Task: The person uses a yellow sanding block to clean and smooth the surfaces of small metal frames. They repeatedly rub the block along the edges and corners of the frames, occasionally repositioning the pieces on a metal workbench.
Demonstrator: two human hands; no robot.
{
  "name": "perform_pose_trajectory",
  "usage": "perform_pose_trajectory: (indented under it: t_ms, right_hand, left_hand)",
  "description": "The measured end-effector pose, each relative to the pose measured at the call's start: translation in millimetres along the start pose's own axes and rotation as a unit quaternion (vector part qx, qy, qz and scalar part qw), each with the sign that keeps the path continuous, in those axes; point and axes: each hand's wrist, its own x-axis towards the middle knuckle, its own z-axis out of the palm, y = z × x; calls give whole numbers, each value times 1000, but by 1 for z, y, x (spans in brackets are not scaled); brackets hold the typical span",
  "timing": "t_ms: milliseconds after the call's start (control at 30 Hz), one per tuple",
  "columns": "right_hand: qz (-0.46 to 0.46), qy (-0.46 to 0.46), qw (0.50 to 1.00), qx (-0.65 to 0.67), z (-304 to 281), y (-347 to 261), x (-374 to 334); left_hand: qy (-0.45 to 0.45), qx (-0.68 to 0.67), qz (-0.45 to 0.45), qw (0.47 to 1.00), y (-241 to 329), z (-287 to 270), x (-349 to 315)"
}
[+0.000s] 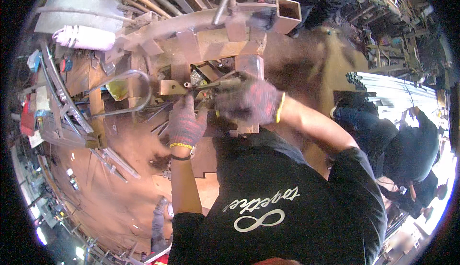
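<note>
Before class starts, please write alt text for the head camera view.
The person's gloved left hand and blurred gloved right hand are close together over a metal framework. A bent metal rod and a pale pink cylinder lie to their left.

I'm standing in a metalworking shop, by the look of everything around me. A heavy bench of welded steel [189, 44] fills the middle, with an open-ended square tube [289, 10] at its far edge. Pale lengths of metal stock [407, 88] lie bundled to the right, below cluttered racks of metal pieces [390, 30]. On the left I see a curved metal rail [53, 75] and loose bars on a brown, dark-stained floor [132, 145]. The worker's left hand [186, 127] and right hand [251, 101] both wear knitted work gloves.
</note>
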Motion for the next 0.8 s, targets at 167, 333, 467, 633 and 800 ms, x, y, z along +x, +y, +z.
perform_pose_trajectory:
  t_ms: [167,333,467,633,800]
  right_hand:
    - [209,-124,965,99,-18,30,16]
    - [-1,-37,993,114,0,26,2]
    - [-69,-6,994,86,-5,11,10]
    - [15,-69,994,83,7,49,2]
    - [11,-58,993,107,8,64,-15]
  left_hand:
    - [18,-20,6,1000,-3,6,-1]
    - [25,18,15,999,-2,9,-3]
    - [38,57,16,998,-10,17,1]
    - [-3,27,-11,1000,11,-5,-2]
    - [32,18,25,999,-1,8,1]
